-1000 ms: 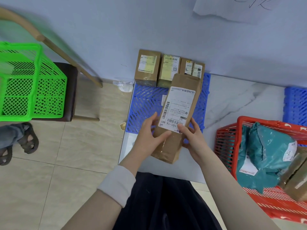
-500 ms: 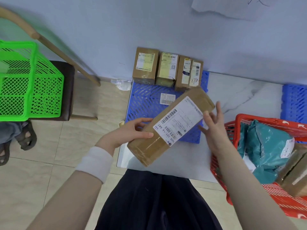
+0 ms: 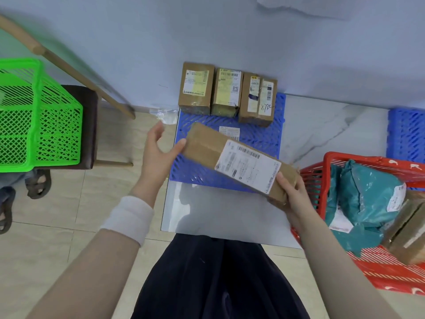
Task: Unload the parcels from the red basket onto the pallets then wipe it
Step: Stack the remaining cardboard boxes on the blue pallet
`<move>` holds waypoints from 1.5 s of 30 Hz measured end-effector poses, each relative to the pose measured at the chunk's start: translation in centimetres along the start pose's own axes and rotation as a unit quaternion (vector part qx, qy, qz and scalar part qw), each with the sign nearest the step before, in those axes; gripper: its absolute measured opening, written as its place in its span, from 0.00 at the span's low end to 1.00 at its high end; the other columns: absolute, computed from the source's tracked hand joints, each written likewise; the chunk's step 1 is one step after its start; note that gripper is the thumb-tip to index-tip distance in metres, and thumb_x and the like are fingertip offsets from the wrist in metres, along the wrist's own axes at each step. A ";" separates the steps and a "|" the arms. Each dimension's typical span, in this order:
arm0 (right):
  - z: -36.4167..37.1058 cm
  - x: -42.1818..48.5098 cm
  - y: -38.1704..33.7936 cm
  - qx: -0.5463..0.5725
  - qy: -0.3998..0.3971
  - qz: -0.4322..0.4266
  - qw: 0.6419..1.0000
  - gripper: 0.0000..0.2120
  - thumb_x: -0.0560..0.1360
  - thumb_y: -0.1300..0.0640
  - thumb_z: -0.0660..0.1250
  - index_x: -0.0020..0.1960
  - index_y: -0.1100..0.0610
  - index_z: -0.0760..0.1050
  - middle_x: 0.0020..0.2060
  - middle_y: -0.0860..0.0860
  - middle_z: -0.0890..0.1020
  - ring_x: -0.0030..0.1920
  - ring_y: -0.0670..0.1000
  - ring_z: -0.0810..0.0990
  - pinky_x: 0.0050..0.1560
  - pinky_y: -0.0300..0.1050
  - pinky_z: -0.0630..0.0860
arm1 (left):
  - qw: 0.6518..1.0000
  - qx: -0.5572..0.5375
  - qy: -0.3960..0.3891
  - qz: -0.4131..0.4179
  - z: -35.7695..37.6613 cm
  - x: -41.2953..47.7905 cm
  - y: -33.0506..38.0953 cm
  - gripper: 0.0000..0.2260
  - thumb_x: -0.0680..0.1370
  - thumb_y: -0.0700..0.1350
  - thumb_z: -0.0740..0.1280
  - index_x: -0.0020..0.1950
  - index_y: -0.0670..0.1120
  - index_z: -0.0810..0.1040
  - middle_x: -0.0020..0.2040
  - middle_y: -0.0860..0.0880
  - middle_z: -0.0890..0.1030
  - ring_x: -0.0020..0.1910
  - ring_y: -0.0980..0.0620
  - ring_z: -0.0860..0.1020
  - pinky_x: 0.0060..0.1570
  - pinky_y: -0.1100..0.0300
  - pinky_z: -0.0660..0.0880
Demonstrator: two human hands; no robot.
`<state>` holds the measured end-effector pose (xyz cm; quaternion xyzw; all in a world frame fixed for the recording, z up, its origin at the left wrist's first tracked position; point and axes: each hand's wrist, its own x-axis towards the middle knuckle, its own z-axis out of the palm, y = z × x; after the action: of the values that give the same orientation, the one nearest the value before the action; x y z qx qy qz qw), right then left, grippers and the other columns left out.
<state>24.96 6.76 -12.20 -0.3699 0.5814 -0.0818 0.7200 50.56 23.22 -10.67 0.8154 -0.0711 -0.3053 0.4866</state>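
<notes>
Long brown labelled parcel (image 3: 207, 148) aslant over blue pallet (image 3: 190, 171), teal mailer (image 3: 368, 199) in red basket (image 3: 309, 180)

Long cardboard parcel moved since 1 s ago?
Yes. The long brown cardboard parcel has swung crosswise over the blue plastic pallet, labelled end toward the red plastic basket.

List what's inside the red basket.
In the red basket: teal mailer bags with white labels and a brown cardboard box cut off by the frame edge. Anything under them is covered; bag count unclear.
</notes>
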 end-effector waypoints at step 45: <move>6.9 11.6 12.5 -0.215 -0.004 0.018 0.976 0.29 0.76 0.56 0.63 0.74 0.54 0.55 0.65 0.48 0.71 0.60 0.47 0.72 0.58 0.40 0.68 | 0.967 0.009 -0.198 -0.158 15.6 2.9 -12.9 0.27 0.77 0.39 0.64 0.73 0.50 0.58 0.65 0.52 0.72 0.61 0.56 0.72 0.61 0.60 0.68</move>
<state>30.87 12.35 -28.71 -0.5058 0.5889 0.0596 0.6275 41.73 16.90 -28.01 0.7442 -0.0388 -0.5327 0.4011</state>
